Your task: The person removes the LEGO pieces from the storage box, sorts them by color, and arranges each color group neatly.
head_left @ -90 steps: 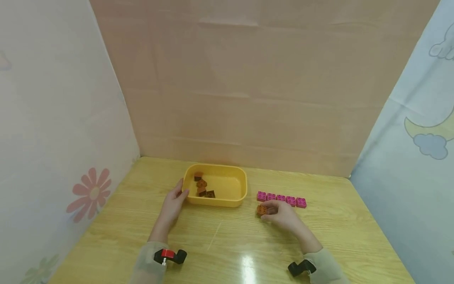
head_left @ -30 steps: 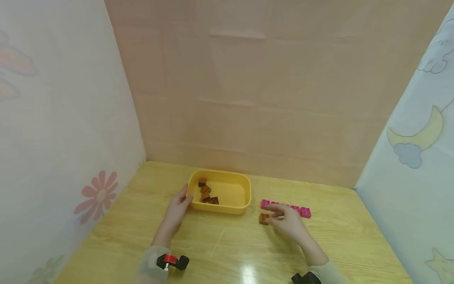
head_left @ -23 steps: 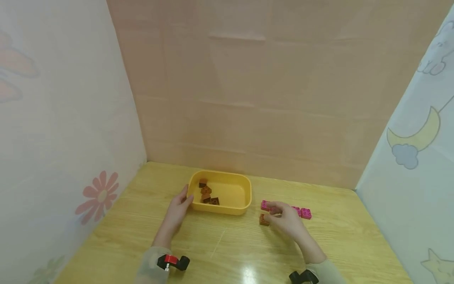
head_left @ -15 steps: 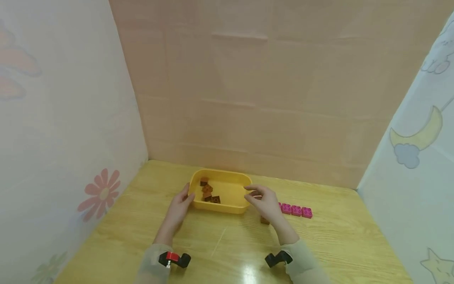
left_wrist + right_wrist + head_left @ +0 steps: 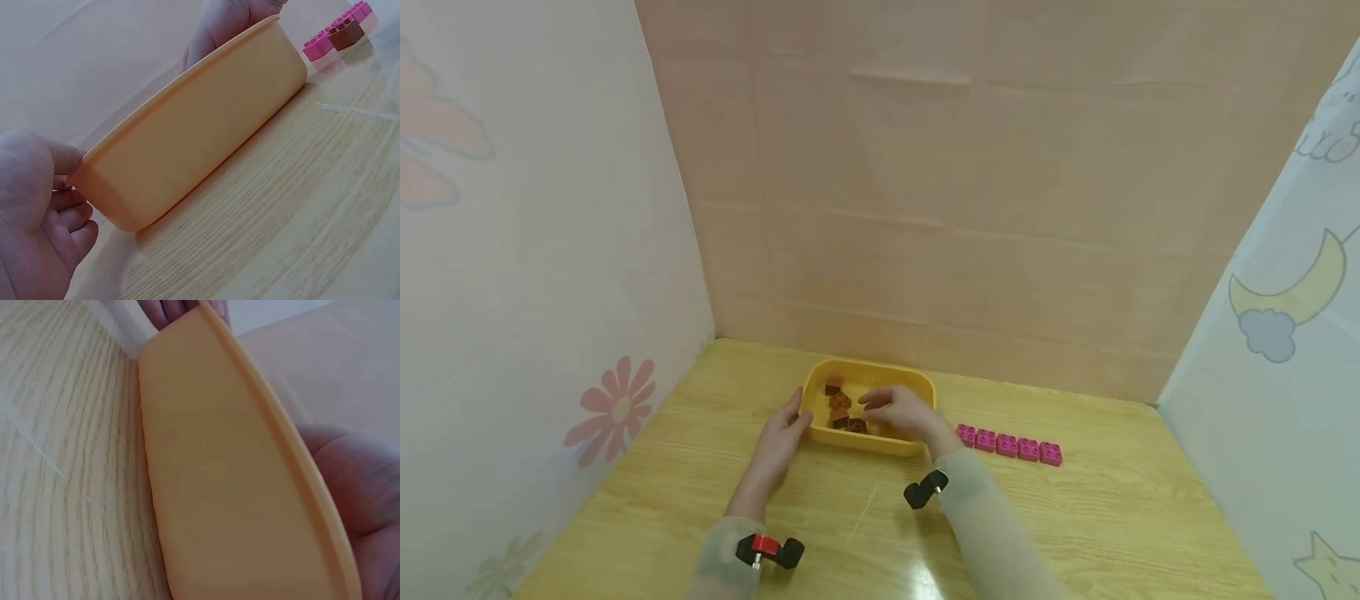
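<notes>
A yellow plastic tray (image 5: 871, 445) stands on the table with several orange-brown toy building bricks (image 5: 840, 402) gathered at its left end. My left hand (image 5: 778, 433) grips the tray's left rim, thumb over the edge and fingers curled against the outer wall, as the left wrist view shows. Inside the tray is my right hand (image 5: 904, 412), its fingers spread and loosely bent just right of the bricks, with nothing visible between them. In the right wrist view the tray wall hides the fingertips. One brown brick (image 5: 345, 34) sits on the table, hidden behind the right forearm in the head view.
A straight row of several pink bricks (image 5: 1007, 445) lies right of the tray, with the brown brick in front of its left end. Behind the tray rises a beige cloth wall (image 5: 880, 208). Printed cloth walls (image 5: 1292, 333) close off both sides of the wooden table (image 5: 820, 517).
My right hand let go of the brown brick in front of the pink row, then moved left over the tray's rim and down inside. The left hand keeps its grip.
</notes>
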`<move>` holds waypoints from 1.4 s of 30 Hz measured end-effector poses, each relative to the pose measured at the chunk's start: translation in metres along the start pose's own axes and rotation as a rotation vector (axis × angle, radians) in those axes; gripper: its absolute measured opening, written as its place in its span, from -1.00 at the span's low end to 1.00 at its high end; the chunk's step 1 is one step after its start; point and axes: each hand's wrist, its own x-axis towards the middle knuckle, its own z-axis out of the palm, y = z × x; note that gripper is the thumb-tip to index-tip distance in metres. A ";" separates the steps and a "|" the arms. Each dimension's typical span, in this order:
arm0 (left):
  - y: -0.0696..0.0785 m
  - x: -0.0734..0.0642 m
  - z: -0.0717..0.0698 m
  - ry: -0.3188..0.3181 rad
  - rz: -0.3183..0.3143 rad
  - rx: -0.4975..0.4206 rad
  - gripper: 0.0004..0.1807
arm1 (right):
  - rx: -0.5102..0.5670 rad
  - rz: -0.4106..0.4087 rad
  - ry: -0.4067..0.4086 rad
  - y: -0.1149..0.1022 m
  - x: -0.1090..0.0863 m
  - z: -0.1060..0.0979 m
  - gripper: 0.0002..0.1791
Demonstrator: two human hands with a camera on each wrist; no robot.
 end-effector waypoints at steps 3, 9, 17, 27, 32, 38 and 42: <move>-0.001 0.000 0.000 0.005 -0.002 0.003 -0.30 | 0.036 0.021 -0.065 0.002 0.006 0.001 -0.50; -0.004 0.001 -0.002 0.014 -0.018 0.009 -0.30 | 0.044 0.029 -0.114 0.008 0.017 0.004 -0.49; -0.004 0.001 -0.001 0.007 0.003 0.004 -0.31 | 0.045 0.082 -0.056 0.014 0.018 0.005 -0.62; -0.003 0.002 0.002 0.001 0.012 0.005 -0.31 | -0.007 0.075 -0.065 0.011 0.016 0.004 -0.50; -0.001 0.005 0.004 -0.005 0.011 0.000 -0.32 | -0.046 0.095 -0.048 0.010 0.015 0.003 -0.54; -0.001 0.007 0.005 -0.011 0.004 0.005 -0.31 | -0.080 0.114 -0.027 0.010 0.014 0.001 -0.56; -0.003 0.007 0.004 -0.012 0.002 0.018 -0.30 | -0.135 0.105 -0.027 0.009 0.016 0.003 -0.57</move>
